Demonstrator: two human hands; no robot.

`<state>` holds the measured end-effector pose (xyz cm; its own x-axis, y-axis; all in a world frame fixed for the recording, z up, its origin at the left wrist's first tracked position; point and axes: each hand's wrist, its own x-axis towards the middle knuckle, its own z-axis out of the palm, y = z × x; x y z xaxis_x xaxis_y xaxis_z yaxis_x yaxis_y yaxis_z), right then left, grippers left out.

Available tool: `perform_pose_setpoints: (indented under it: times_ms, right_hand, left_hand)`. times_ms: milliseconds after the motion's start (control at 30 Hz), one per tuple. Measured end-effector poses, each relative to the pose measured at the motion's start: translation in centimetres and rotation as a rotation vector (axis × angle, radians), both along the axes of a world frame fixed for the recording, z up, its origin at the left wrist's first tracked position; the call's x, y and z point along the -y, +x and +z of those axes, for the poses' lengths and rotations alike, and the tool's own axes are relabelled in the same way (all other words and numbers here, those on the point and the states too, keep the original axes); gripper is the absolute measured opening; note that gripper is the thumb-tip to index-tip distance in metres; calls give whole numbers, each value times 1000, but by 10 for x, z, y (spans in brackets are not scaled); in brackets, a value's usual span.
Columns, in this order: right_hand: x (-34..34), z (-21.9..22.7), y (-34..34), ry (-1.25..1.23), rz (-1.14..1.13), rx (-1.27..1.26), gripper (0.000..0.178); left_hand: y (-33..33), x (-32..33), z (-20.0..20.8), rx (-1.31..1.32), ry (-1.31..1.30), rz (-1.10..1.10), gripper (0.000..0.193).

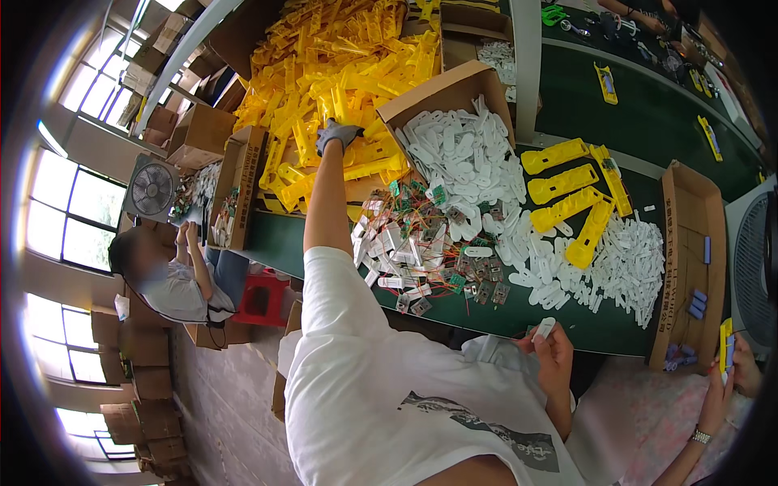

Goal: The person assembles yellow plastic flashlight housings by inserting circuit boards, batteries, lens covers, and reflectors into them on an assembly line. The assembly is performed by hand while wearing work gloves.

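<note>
My left hand (339, 136), in a grey glove, reaches out over a big heap of yellow plastic housings (348, 57). Its fingers look spread and touch the near side of the heap; I cannot make out any housing gripped in them. Close to my body, just off the table's front edge, my right hand (553, 348) is bare and pinches a small white plastic casing (545, 327). Ahead of it lies a pile of white casings, circuit boards and red wires (421, 251). Several yellow housings (562, 187) are laid out on the green table (279, 243).
A tipped cardboard box (442, 85) spills white plastic covers (462, 146). Small white parts (628, 267) are heaped at the right, beside a cardboard tray (697, 202) with blue cylindrical cells. A co-worker's hands (725, 381) hold a yellow housing. Another person sits left, near a red stool (261, 304).
</note>
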<state>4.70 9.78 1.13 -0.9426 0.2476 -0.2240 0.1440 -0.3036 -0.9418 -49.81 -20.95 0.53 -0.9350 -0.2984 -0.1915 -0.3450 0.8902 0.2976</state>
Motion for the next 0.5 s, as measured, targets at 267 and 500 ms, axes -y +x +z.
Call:
perform_pose_setpoints:
  times_ms: [267,500]
  right_hand:
    - [0,1,7,-56,86,-32,14]
    - [-7,5,13,-94,63,-45,16]
  left_hand:
    - [77,44,71,-325,-16,7,82]
    - [98,73,165,-685,829,-168,43]
